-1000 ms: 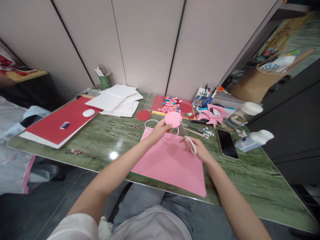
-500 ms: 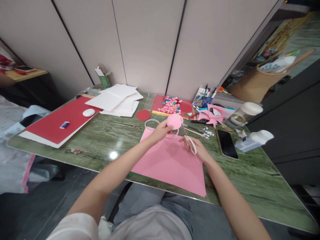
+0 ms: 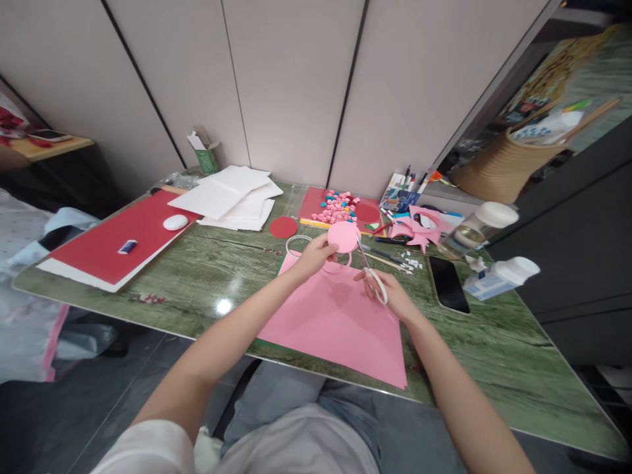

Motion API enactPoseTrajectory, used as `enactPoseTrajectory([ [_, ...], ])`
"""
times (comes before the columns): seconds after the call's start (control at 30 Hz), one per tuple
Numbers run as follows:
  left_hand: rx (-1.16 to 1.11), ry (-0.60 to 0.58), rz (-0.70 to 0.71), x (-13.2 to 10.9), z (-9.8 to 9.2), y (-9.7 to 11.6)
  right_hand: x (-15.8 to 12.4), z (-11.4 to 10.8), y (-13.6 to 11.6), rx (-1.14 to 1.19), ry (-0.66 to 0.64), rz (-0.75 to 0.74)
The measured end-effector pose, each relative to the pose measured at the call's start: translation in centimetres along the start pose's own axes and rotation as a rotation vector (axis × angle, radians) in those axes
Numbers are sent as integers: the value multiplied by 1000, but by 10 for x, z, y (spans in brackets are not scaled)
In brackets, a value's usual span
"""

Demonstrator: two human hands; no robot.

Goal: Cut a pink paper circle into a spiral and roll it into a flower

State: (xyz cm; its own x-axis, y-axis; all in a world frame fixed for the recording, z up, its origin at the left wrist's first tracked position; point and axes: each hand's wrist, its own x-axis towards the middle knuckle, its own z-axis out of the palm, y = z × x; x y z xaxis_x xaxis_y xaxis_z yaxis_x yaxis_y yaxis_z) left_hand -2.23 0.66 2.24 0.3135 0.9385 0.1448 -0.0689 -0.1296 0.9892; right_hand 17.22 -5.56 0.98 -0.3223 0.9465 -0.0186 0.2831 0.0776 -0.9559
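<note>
Between the thumb and fingers of my left hand (image 3: 316, 255) is a round pink paper disc (image 3: 344, 236), held up above the table. A thin pink strip (image 3: 349, 260) curls below the disc. My right hand (image 3: 382, 288) grips white-handled scissors (image 3: 378, 285), whose blades reach the disc's right edge. Beneath both hands lie large pink paper sheets (image 3: 336, 322), with a green edge showing at the left. A clear ring (image 3: 297, 245), perhaps a tape roll, rests beside my left hand, and a red paper circle (image 3: 284, 227) lies behind it.
Pink paper scraps (image 3: 419, 227), a phone (image 3: 448, 284), a clear bottle (image 3: 476, 230) and a white bottle (image 3: 503, 276) are at the right. Small pink pieces (image 3: 338, 209) are heaped at the back. White sheets (image 3: 230, 191) and red board (image 3: 123, 240) lie left. Another person's clothing shows far left.
The pink disc has shifted very slightly left and down in my left hand, and the strip below it hangs a little differently. The scissors have barely moved.
</note>
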Motion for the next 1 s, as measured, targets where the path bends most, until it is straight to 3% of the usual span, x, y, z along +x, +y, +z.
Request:
enactPoseTrajectory([
  [0.3, -69, 21, -6, 0, 2, -2, 0, 1, 1, 0, 3, 16],
  [1.0, 142, 92, 22, -3, 1, -4, -1, 1, -3, 3, -13, -12],
])
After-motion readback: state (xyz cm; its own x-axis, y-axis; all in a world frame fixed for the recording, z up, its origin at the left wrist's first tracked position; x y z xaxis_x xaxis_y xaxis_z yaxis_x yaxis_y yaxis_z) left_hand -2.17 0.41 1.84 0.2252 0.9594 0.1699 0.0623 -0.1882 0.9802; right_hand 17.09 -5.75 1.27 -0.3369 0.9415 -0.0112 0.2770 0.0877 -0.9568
